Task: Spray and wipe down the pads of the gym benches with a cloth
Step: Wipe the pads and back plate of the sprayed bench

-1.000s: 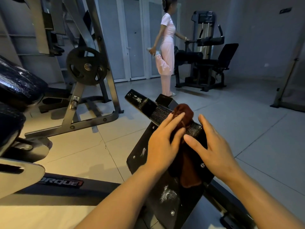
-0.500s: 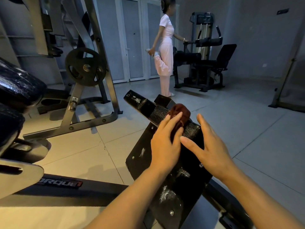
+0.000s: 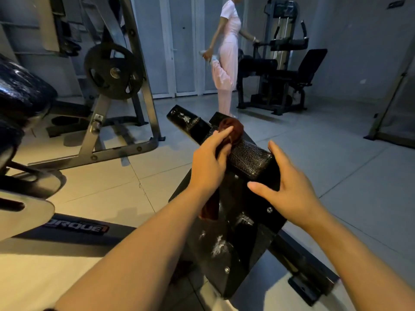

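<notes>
A black textured roller pad (image 3: 249, 158) runs across the top of a black metal plate (image 3: 238, 239) in the middle of the head view. My left hand (image 3: 208, 162) presses a dark red-brown cloth (image 3: 232, 129) onto the pad, fingers curled round the cloth; a strip of cloth hangs below my wrist. My right hand (image 3: 285, 189) rests on the pad's right end and the plate, fingers spread and straight. White spray streaks show on the plate and on the pad's far left end (image 3: 183, 117).
A wet black bench pad (image 3: 20, 95) is at the far left. A plate-loaded machine with a weight disc (image 3: 113, 71) stands behind it. A person in pale clothes (image 3: 226, 55) stretches beside a seated machine (image 3: 285, 70) at the back. Tiled floor lies to the right.
My left hand has slid the cloth leftward along the roller pad, baring the pad's right end. My right hand has stayed at the right end. The camera moved closer.
</notes>
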A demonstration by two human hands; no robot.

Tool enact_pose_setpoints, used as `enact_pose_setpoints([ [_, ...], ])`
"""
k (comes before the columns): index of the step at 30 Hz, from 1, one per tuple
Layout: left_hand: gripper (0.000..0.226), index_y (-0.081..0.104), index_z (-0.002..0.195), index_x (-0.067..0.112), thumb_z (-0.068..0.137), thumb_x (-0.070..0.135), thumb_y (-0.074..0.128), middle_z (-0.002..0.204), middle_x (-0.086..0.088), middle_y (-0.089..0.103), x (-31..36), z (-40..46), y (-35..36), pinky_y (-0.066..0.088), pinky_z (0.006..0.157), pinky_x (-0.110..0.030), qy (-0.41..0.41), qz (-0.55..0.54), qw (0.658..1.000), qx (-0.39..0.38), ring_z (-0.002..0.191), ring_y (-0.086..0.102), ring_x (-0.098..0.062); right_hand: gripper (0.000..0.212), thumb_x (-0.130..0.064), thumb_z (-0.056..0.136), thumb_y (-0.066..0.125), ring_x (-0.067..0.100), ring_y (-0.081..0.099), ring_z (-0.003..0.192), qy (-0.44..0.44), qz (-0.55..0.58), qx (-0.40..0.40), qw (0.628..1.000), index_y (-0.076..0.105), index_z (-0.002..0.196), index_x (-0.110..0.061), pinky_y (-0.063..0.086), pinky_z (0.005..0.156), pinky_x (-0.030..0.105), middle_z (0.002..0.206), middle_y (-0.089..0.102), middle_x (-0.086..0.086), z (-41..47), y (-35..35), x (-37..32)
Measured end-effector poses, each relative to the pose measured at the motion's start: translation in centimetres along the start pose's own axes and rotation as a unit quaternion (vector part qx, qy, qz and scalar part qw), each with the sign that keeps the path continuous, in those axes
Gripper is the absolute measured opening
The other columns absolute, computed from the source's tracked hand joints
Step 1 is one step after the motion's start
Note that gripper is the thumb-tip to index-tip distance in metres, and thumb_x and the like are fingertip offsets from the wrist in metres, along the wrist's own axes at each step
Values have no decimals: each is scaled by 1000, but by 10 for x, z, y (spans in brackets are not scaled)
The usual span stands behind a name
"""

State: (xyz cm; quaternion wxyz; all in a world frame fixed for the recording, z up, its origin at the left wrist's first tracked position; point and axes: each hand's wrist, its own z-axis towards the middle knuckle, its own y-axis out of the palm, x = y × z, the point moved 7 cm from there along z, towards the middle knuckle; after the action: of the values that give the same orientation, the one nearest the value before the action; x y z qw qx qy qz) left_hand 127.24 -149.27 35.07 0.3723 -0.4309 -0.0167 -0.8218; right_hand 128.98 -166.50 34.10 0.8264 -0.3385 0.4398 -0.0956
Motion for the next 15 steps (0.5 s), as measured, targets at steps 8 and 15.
enact_pose_setpoints([
  [8, 41, 58, 133, 26, 96, 9, 54, 137, 4, 55, 18, -17, 10, 40, 109, -42, -9, -37, 999, 1, 130, 47, -10, 94, -32, 85, 72, 14, 33, 140, -10, -17, 11, 1000, 9, 155, -29, 34, 111, 35, 156, 31, -4, 1, 0, -2],
  [15, 46, 55, 138, 23, 94, 11, 56, 144, 1, 51, 38, -58, 26, 39, 111, -41, 86, -32, 995, -31, 135, 43, -9, 80, -17, 83, 72, 9, 51, 119, -28, -4, 27, 999, 27, 146, -38, 45, 94, 29, 129, 51, -14, -2, -5, -4],
])
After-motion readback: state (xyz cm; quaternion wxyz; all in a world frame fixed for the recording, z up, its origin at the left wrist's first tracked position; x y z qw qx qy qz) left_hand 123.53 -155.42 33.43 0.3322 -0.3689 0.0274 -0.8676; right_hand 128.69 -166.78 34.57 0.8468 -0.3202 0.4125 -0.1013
